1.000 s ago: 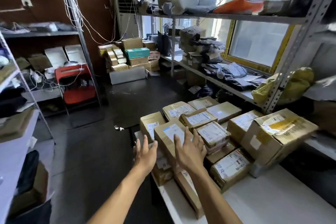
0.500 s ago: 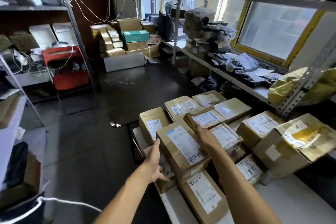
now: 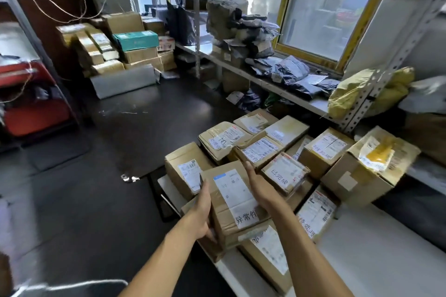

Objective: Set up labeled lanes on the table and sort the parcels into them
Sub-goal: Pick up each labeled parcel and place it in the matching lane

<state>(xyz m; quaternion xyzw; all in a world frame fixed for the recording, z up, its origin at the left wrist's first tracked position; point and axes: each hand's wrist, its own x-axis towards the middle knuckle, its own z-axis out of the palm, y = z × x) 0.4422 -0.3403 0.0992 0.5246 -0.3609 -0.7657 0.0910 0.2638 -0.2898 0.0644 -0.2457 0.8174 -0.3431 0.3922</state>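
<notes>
- Lifted brown parcel [image 3: 231,202], white shipping label and handwritten tag on top, clamped between both hands above the crowded table [image 3: 376,255] end.
- Left hand [image 3: 201,210] fingers flat along its left side; right hand [image 3: 259,188] fingers straight against the right edge, neither curled.
- Best kept level, squeezed evenly, tag read before choosing a lane.
- More labelled parcels [image 3: 284,173] just beyond the fingertips.

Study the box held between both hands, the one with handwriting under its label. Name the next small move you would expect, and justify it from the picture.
Probably lift the handwritten-label box clear of the pile. The left hand and right hand flank its sides, it rests tilted on other parcels, and bare white table lies to the right for a lane.
</notes>
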